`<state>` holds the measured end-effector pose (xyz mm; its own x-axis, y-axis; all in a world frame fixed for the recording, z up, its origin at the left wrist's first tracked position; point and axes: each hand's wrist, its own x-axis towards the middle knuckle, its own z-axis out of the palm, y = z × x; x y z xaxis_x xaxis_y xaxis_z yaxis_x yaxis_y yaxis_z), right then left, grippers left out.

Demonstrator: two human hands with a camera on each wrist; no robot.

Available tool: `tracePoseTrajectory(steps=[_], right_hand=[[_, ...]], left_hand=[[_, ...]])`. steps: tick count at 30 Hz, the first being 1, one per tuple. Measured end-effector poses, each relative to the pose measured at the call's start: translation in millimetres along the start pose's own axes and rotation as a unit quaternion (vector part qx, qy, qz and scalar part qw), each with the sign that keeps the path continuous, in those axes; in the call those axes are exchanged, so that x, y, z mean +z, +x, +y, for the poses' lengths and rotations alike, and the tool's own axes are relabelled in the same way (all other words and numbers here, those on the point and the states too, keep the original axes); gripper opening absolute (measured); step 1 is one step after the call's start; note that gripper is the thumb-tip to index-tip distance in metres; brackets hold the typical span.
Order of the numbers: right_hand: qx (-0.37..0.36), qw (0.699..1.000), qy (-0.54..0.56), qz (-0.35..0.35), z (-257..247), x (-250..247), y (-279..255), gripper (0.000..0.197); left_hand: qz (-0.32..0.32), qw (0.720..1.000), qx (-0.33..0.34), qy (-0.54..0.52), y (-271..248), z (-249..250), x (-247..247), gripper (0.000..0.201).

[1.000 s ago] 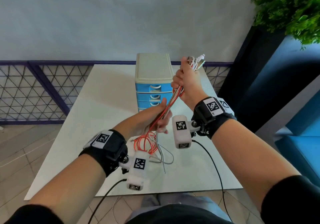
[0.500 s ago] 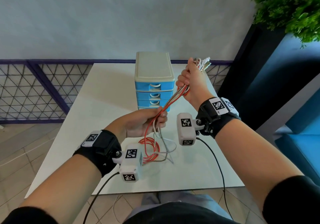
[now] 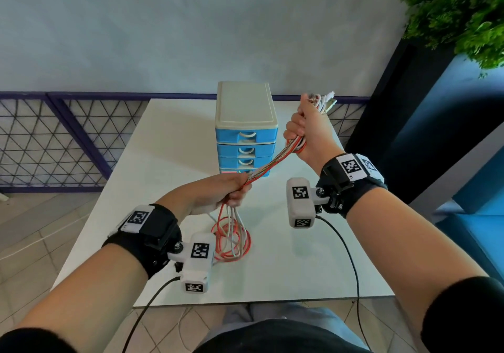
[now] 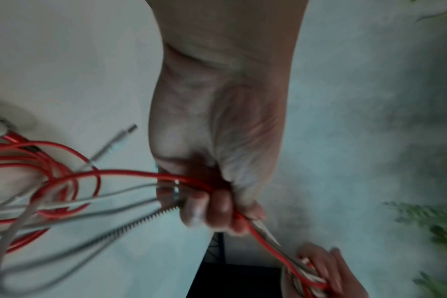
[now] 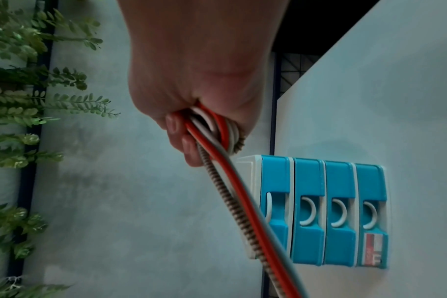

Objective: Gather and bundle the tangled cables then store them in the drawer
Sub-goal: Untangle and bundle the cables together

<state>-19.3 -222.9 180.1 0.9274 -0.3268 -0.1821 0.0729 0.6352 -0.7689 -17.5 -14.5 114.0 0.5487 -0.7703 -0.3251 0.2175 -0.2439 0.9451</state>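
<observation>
A bundle of red, white, grey and braided cables [image 3: 268, 163] stretches taut between my two hands above the white table [image 3: 169, 145]. My right hand [image 3: 305, 131] is raised beside the drawer unit and grips the cables' upper part, plug ends [image 3: 326, 103] sticking out of its top. My left hand [image 3: 229, 191], lower and nearer, has its fingers [image 4: 212, 209] curled round the same cables [image 4: 130, 177]. Loose loops [image 3: 231, 239] hang below it onto the table. In the right wrist view the fist [image 5: 191, 129] holds the cables [image 5: 232, 187]. The blue drawer unit [image 3: 245, 145] has all drawers closed.
The drawer unit [image 5: 324, 211] stands at the table's far middle, just behind the hands. A dark cabinet [image 3: 403, 123] and a green plant [image 3: 458, 14] are at the right. A wire mesh fence [image 3: 49, 139] runs along the wall to the left.
My right hand has drawn the cables up and to the right. My left hand has slid along them, turned over and closed round them, so the stretch between the hands is straighter and the loops smaller.
</observation>
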Motion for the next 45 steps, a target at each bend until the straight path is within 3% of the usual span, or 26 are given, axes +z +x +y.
tracePoseTrajectory(steps=[4,8,10,13,21,26,30,35,39,43,45], right_hand=[[0.009,0.995,-0.102,-0.01,-3.1,0.1,-1.1,0.036],[0.023,0.967,-0.248,-0.059,-1.0,-2.0,-2.8,0.03],[0.041,0.949,-0.303,-0.081,1.3,-2.4,-5.2,0.028],[0.084,0.929,-0.341,-0.113,5.9,-0.3,-11.9,0.027],[0.203,0.883,-0.348,-0.242,19.6,-0.4,-28.4,0.04],[0.275,0.86,-0.307,-0.301,25.7,-0.5,-35.2,0.028],[0.295,0.858,-0.276,-0.317,29.5,-0.1,-36.6,0.03],[0.269,0.861,-0.328,-0.281,32.5,-0.5,-33.6,0.02],[0.219,0.864,-0.378,-0.249,35.2,-1.2,-28.8,0.014],[0.195,0.859,-0.403,-0.249,34.8,-1.6,-27.4,0.016],[0.179,0.86,-0.414,-0.24,31.7,-3.1,-26.4,0.017]], left_hand=[[0.1,0.962,0.06,0.248,7.5,9.9,-6.5,0.033],[0.193,0.842,0.041,0.503,10.5,15.5,-13.2,0.035],[0.218,0.81,0.065,0.54,9.9,16.3,-12.8,0.036],[0.241,0.794,0.13,0.543,6.0,19.2,-9.0,0.036],[0.268,0.77,0.22,0.536,2.6,27.5,-3.6,0.033],[0.268,0.773,0.234,0.526,-1.0,28.9,2.5,0.028],[0.274,0.784,0.256,0.494,-4.2,31.8,5.1,0.017],[0.253,0.846,0.183,0.433,3.2,23.4,-4.4,0.018],[0.258,0.926,0.083,0.263,11.5,24.5,-7.5,0.027],[0.131,0.975,-0.015,0.18,5.7,31.3,-12.5,0.036],[0.055,0.995,-0.044,0.066,-1.1,31.7,-16.2,0.043]])
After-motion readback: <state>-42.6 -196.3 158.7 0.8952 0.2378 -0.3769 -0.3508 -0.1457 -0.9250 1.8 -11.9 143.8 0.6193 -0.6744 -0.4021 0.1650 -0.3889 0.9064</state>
